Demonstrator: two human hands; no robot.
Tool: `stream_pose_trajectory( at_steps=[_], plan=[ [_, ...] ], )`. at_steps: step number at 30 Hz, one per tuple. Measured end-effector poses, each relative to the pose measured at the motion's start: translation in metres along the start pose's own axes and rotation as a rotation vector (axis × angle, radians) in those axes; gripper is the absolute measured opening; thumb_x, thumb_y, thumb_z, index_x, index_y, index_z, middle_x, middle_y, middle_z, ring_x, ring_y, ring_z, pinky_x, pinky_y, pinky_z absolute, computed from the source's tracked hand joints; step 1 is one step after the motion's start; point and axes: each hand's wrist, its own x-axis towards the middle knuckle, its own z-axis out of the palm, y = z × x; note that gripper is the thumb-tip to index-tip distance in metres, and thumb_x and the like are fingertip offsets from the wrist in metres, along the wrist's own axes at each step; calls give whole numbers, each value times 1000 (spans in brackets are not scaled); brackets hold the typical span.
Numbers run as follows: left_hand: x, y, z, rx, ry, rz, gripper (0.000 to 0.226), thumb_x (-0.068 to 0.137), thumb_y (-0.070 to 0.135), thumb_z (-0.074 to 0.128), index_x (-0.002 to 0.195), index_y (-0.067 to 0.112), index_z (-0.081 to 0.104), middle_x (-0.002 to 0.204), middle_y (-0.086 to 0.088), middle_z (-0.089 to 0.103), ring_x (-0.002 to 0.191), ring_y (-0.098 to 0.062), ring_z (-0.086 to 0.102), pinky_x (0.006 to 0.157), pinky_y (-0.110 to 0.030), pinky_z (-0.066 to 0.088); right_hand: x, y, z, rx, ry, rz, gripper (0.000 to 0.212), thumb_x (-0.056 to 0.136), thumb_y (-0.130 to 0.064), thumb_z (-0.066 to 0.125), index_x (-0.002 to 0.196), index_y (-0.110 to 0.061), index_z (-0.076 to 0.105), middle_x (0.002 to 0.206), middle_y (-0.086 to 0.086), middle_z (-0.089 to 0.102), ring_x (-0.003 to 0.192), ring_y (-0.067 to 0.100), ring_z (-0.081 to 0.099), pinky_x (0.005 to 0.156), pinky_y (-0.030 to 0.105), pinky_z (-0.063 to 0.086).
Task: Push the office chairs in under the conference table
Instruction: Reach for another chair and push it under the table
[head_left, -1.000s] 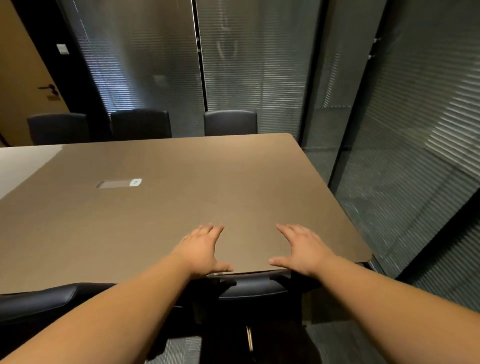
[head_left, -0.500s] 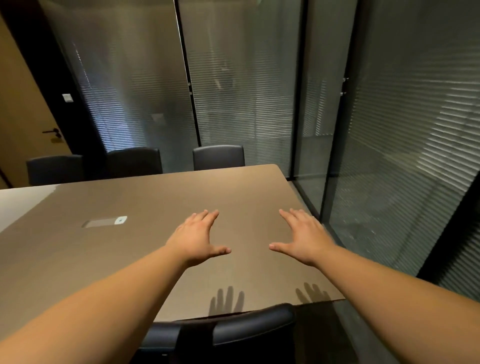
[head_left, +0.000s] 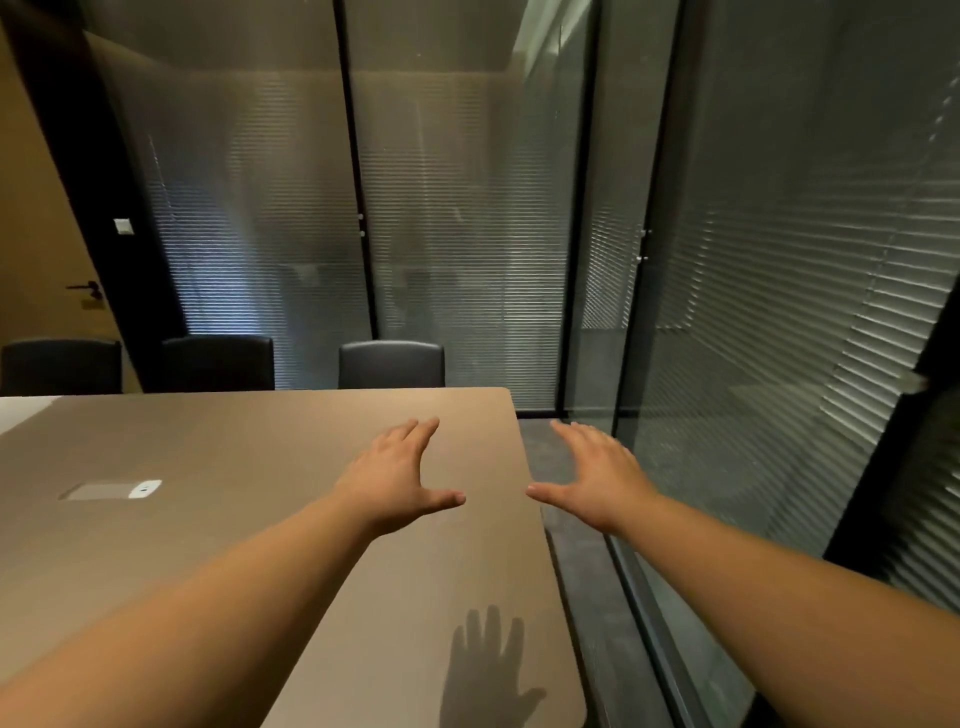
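The brown conference table (head_left: 234, 519) fills the lower left of the head view. Three dark office chairs stand along its far edge: one at the right (head_left: 391, 365), one in the middle (head_left: 218, 362) and one at the far left (head_left: 60, 366), only their backrests showing above the tabletop. My left hand (head_left: 397, 475) hovers over the table with fingers straight and thumb spread, holding nothing. My right hand (head_left: 597, 475) is held out the same way, past the table's right edge. No chair on my side of the table is in view.
A glass wall with slatted blinds (head_left: 779, 312) runs close along the table's right side, leaving a narrow strip of grey floor (head_left: 587, 571). More glass panels stand behind the far chairs. A wooden door with a handle (head_left: 83, 287) is at far left. A socket plate (head_left: 111, 490) is set in the tabletop.
My hands have come off the near chair's backrest and risen over the table. The view has lifted and turned right, so the near chair has dropped out of sight.
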Motion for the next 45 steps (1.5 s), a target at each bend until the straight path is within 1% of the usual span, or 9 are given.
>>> stream_pose_trajectory(
  at_steps=[8, 14, 19, 23, 28, 32, 35, 42, 45],
  plan=[
    [72, 12, 3, 14, 42, -49, 117, 73, 81, 72, 163, 33, 13, 170, 3, 25, 154, -26, 26, 123, -49, 30, 68, 35, -9, 24, 2, -10, 108, 77, -80, 68, 162, -35, 20, 168, -1, 28, 154, 24, 24, 125, 48, 23],
    [142, 8, -3, 33, 89, -40, 120, 73, 82, 70, 164, 34, 10, 172, 1, 20, 157, -29, 17, 124, -50, 23, 132, 41, -17, 10, 24, -53, 107, 80, -79, 66, 164, -34, 18, 168, -1, 27, 154, 24, 23, 125, 50, 22],
    [203, 6, -9, 67, 120, -20, 119, 73, 83, 70, 164, 34, 10, 170, 2, 24, 155, -28, 21, 122, -52, 28, 199, 52, -27, 18, 64, -80, 106, 79, -79, 66, 163, -34, 21, 166, -3, 31, 152, 22, 27, 122, 45, 27],
    [247, 4, -2, 95, 125, -48, 118, 72, 84, 70, 162, 37, 10, 170, 4, 25, 155, -27, 24, 121, -51, 31, 252, 65, -19, 22, 40, -95, 105, 78, -78, 68, 162, -34, 23, 165, -2, 32, 151, 23, 28, 121, 43, 28],
    [301, -13, 18, 110, 137, -164, 121, 68, 89, 65, 161, 39, 5, 171, 3, 22, 156, -28, 22, 121, -51, 29, 327, 83, 8, 29, -14, -166, 104, 80, -76, 67, 163, -34, 21, 167, -2, 30, 153, 23, 26, 123, 44, 26],
    [338, -27, 37, 105, 163, -319, 120, 68, 88, 66, 162, 38, 9, 170, 2, 23, 155, -27, 24, 121, -51, 30, 399, 89, 29, 69, -86, -277, 102, 81, -75, 68, 163, -35, 22, 167, -4, 29, 153, 23, 24, 123, 43, 23],
    [357, -35, 48, 102, 186, -429, 117, 71, 84, 69, 162, 38, 12, 170, 4, 25, 154, -26, 26, 120, -50, 32, 451, 89, 40, 69, -119, -384, 100, 82, -74, 68, 162, -34, 24, 165, -3, 32, 151, 23, 28, 121, 43, 25],
    [363, -45, 48, 96, 184, -577, 111, 78, 72, 74, 163, 33, 15, 169, 2, 27, 153, -27, 27, 121, -54, 33, 511, 72, 68, 108, -182, -503, 100, 82, -73, 69, 162, -32, 25, 164, -3, 33, 151, 23, 28, 121, 44, 26],
    [360, -56, 43, 96, 185, -614, 109, 79, 70, 75, 164, 32, 16, 169, 2, 27, 154, -27, 26, 122, -53, 32, 522, 60, 83, 115, -181, -530, 101, 82, -74, 68, 162, -32, 23, 166, -3, 31, 153, 22, 26, 123, 45, 25]
  ],
)
